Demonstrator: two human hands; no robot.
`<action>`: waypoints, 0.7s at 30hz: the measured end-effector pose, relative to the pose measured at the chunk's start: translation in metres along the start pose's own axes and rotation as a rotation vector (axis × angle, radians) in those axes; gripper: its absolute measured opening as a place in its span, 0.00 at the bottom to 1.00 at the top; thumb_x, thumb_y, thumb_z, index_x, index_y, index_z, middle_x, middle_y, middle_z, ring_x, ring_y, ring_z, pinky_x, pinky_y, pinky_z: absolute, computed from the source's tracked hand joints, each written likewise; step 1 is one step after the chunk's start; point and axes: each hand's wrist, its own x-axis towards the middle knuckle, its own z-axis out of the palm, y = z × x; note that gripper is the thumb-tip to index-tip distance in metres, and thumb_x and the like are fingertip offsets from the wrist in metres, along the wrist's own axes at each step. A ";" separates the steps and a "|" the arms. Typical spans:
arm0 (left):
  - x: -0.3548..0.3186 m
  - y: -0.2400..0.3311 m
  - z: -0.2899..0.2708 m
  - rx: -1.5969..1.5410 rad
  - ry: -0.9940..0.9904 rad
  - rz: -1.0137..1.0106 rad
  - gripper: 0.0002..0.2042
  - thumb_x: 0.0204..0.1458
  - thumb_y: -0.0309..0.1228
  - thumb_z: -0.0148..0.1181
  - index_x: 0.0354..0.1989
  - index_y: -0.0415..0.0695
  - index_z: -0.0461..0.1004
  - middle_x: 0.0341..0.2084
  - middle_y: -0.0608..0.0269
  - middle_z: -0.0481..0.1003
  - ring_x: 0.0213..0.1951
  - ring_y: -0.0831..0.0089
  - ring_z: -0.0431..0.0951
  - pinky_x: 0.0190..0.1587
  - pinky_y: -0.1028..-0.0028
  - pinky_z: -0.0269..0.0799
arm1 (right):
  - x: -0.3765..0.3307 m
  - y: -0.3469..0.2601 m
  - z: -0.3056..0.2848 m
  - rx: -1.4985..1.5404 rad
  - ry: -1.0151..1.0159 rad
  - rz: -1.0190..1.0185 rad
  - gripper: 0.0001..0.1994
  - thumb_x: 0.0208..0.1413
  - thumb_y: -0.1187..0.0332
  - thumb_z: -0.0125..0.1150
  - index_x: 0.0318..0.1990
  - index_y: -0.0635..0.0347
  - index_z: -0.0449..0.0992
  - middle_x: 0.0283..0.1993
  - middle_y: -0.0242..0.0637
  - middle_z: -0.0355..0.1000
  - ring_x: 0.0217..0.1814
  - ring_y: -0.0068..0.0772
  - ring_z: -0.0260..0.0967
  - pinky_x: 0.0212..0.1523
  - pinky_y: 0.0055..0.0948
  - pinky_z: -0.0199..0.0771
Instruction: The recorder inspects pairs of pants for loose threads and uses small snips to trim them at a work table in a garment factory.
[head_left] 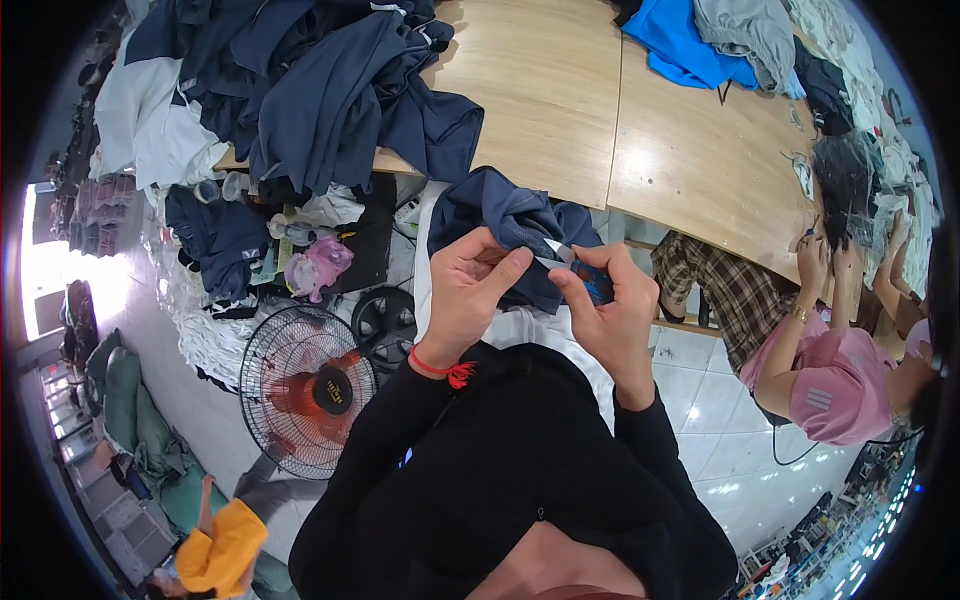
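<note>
A navy blue garment lies bunched over my lap, against the near edge of the table. My left hand is closed on it, with thumb and forefinger pinched at the cloth. My right hand grips a pair of small thread snips. The pale, pointed blades of the snips stand apart close to my left fingertips and over the cloth. Something blue shows behind my right fingers, perhaps the handle. Any thread between the blades is too fine to make out.
A wooden table carries a heap of navy garments at left and blue and grey clothes at right. A floor fan stands by my left elbow. At right, a person in a pink shirt handles plastic-wrapped black cloth.
</note>
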 end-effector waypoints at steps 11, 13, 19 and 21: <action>0.002 0.002 0.003 0.036 -0.005 0.003 0.06 0.65 0.20 0.66 0.48 0.33 0.81 0.42 0.59 0.85 0.43 0.79 0.83 0.49 0.78 0.79 | -0.007 0.021 0.009 0.352 0.159 0.182 0.21 0.54 0.66 0.84 0.49 0.64 0.80 0.36 0.33 0.80 0.36 0.20 0.73 0.38 0.23 0.74; 0.003 -0.004 -0.001 0.020 -0.009 -0.013 0.07 0.65 0.20 0.65 0.49 0.33 0.81 0.42 0.58 0.85 0.43 0.77 0.85 0.50 0.76 0.80 | -0.002 0.005 0.011 0.344 0.110 0.116 0.27 0.47 0.68 0.87 0.55 0.63 0.81 0.42 0.37 0.80 0.39 0.23 0.74 0.40 0.23 0.74; 0.003 -0.006 0.005 -0.117 0.009 -0.113 0.07 0.68 0.21 0.62 0.52 0.34 0.78 0.43 0.56 0.85 0.47 0.72 0.86 0.53 0.70 0.83 | 0.012 0.014 0.020 0.105 0.188 -0.088 0.11 0.49 0.85 0.71 0.40 0.63 0.83 0.34 0.38 0.76 0.32 0.30 0.74 0.33 0.23 0.69; 0.004 -0.004 0.009 -0.174 0.019 -0.109 0.07 0.69 0.22 0.60 0.52 0.35 0.78 0.44 0.56 0.85 0.48 0.71 0.86 0.53 0.68 0.84 | 0.013 0.028 0.019 0.257 0.316 0.086 0.06 0.57 0.84 0.67 0.34 0.63 0.78 0.33 0.34 0.76 0.31 0.23 0.71 0.33 0.21 0.66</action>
